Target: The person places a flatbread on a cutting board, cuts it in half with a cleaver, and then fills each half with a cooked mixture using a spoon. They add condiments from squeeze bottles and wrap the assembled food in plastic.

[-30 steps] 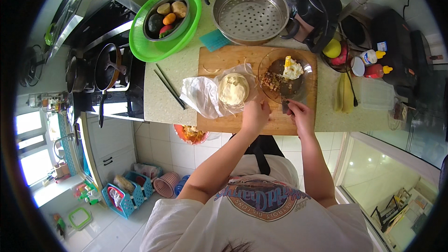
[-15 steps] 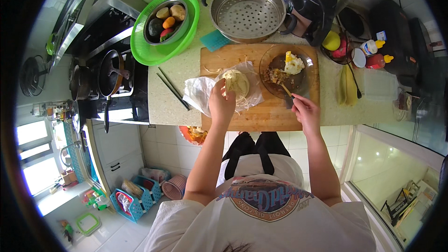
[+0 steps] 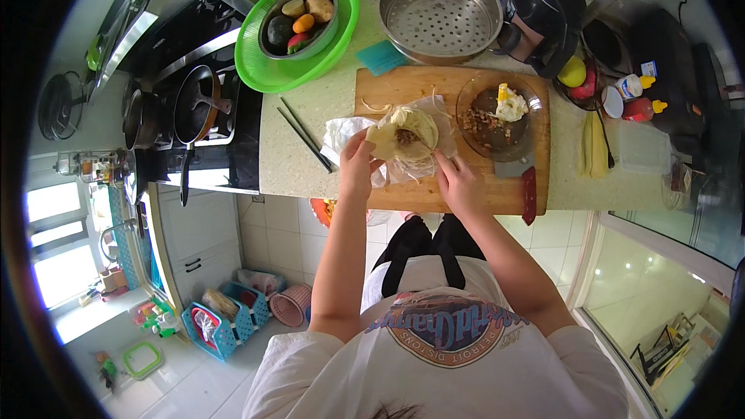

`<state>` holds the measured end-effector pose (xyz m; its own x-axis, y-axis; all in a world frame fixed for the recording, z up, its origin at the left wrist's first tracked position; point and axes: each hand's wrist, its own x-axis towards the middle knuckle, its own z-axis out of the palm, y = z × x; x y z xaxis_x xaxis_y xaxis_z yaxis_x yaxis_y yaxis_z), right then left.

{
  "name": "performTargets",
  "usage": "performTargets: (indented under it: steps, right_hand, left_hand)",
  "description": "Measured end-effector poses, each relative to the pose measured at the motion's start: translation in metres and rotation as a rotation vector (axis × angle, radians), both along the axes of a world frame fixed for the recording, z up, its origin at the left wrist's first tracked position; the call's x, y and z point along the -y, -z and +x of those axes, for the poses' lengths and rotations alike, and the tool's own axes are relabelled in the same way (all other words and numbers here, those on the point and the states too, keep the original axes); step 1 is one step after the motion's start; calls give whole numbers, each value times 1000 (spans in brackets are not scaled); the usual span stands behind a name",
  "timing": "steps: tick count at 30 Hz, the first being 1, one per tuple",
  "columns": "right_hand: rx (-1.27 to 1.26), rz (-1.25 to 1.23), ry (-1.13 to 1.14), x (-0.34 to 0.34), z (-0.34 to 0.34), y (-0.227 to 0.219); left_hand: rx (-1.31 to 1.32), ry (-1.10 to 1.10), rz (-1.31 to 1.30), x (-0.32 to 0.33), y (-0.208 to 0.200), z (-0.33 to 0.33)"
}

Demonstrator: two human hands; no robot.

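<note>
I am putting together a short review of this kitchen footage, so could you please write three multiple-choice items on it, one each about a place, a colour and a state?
1. Where does the pair of dark chopsticks lie?
A. On the counter left of the wooden cutting board
B. Inside the steamer pot
C. On the glass plate

2. What colour is the basket around the metal bowl of vegetables?
A. Red
B. Green
C. Blue

3. How is the round wrapper held?
A. It lies untouched on the board
B. By the right hand alone
C. By the left hand and the right hand, filling in its middle

Answers: 1 A, the chopsticks rest on the pale counter between stove and board; 2 B, the rim is bright green; 3 C, both hands' fingers meet the wrapper's edges.
</note>
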<state>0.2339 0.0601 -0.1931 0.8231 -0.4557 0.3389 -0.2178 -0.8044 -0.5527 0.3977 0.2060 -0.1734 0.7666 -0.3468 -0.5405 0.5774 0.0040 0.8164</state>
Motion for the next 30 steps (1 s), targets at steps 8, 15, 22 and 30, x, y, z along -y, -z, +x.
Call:
performTargets:
  steps: [8, 15, 22, 30]
  right_hand:
    - [-25, -239, -66, 4, -16, 8]
    - [4, -174, -38, 6, -14, 15]
    - [70, 61, 45, 8, -10, -4]
    - [61, 245, 246, 96, -33, -39]
  left_hand:
    - [-61, -40, -39, -3, 5, 2]
    - [-65, -28, -63, -1, 0, 2]
    - [-68, -31, -11, -1, 2, 1]
    - [-43, -10, -35, -2, 0, 0]
